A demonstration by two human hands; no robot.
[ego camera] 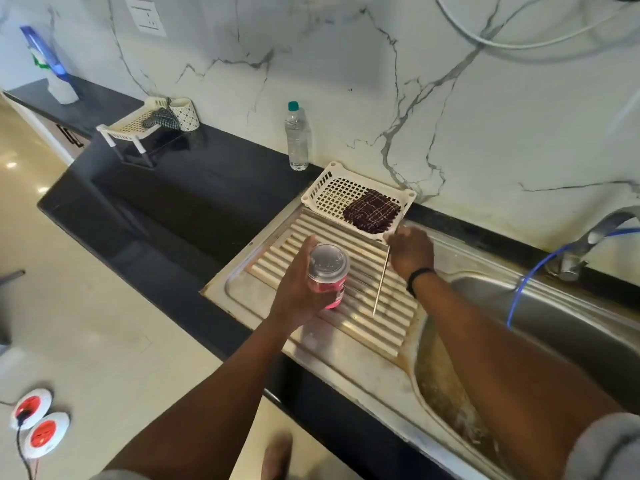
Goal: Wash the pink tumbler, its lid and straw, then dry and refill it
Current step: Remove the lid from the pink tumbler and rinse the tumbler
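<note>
Pink tumbler (clear lid on) sits in my left hand's grip over the drainboard's ribs; my right hand pinches the straw just beside it.

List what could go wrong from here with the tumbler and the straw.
1. The left hand grips the pink tumbler from the side above the ribbed draining board; wet fingers might let it slip and drop.
2. The right hand holds the thin straw only by its top end, so it may swing, fall and roll toward the sink.
</note>
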